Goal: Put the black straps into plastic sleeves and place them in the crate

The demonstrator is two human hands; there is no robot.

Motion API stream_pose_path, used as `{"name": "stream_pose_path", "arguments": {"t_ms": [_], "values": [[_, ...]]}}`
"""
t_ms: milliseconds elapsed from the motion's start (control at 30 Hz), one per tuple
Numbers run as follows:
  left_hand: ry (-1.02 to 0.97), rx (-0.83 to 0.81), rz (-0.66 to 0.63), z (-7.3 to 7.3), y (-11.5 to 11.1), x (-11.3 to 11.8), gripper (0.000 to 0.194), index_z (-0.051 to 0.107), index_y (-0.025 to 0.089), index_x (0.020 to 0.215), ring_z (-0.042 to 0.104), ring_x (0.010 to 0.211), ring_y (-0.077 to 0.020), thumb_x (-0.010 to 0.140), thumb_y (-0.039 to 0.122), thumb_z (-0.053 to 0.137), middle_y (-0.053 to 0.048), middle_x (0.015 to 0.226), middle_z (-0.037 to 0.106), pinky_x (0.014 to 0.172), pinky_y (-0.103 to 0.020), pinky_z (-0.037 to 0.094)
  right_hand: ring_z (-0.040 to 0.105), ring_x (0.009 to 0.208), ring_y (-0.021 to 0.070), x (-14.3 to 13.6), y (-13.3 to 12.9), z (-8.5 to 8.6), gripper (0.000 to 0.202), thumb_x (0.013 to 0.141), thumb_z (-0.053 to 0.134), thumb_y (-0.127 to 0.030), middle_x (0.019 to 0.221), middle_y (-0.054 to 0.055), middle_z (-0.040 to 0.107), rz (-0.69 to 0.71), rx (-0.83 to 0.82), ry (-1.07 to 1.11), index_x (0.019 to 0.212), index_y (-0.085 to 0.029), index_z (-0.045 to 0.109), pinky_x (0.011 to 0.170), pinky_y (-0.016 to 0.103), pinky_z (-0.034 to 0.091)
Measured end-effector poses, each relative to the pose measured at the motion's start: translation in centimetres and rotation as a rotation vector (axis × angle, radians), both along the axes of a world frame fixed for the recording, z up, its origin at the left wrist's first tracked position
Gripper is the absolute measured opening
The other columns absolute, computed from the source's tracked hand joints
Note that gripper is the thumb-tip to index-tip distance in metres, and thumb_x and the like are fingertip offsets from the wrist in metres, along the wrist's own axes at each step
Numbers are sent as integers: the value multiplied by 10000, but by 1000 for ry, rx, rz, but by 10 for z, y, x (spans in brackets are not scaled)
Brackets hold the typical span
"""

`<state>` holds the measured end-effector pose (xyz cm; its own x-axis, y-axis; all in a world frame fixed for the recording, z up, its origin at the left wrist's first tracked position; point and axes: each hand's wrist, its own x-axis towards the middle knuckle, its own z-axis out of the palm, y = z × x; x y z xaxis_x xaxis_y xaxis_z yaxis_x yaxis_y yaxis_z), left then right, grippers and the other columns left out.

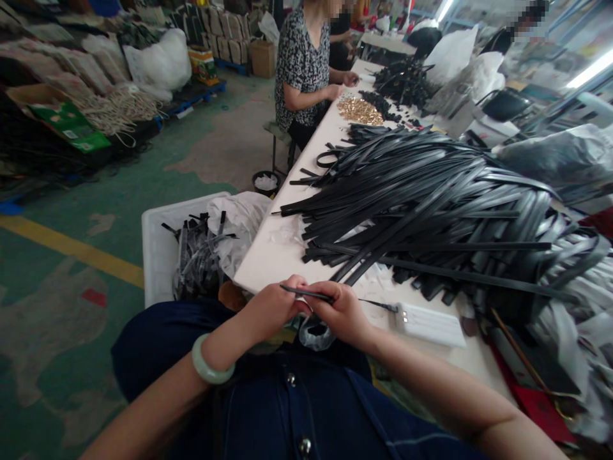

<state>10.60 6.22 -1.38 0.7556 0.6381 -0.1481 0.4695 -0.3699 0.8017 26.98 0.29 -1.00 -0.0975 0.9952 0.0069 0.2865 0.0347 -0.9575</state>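
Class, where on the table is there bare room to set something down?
At the near-left corner of the table, between the crate, left hand and straps. Crowded: the middle, under the straps, and farther along, around the gold pieces.

Black strip [309, 294], narrow, slightly tilted, held

From head height, the single camera peers forward and steeply down over the wearer's dark blue buttoned garment [258, 409], close enough that the bare left hand [275, 303] and bare right hand [345, 313] sit just below mid-frame, by the near edge of the long white-topped bench [262, 255]. And the gaze runs away up that bench's left edge, past a seated person in a black-and-white patterned top [301, 70], who shows smaller, with worn green floor [225, 134] spread wide on the left.
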Motion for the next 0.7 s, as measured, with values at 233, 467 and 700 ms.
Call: {"name": "stream_pose_path", "arguments": {"t_ms": [233,467,700], "values": [[-162,-434,-16,-8,21,-50,558,384,195,1324,603,859,-178,831,355,590,-75,1073,580,771,-315,496,404,446,82,32,11,9,319,813,609,-410,513,-26,476,-230,-130,124,918,-144,750,419,207,319],[-29,-193,111,-39,19,-69,406,561,188,1111,560,1043,-250,788,423,631,-95,1133,586,925,-389,454,249,425,45,43,22,3,377,765,664,-454,507,-76,326,-352,-252,467,905,-106,706,370,185,193],[-207,-519,122,-46,-3,-43,401,542,141,1094,576,725,-162,914,474,411,-40,808,613,684,-285,466,352,416,73,51,26,-2,388,836,568,-472,526,-35,449,-354,-174,192,987,-144,710,383,202,299]]}}
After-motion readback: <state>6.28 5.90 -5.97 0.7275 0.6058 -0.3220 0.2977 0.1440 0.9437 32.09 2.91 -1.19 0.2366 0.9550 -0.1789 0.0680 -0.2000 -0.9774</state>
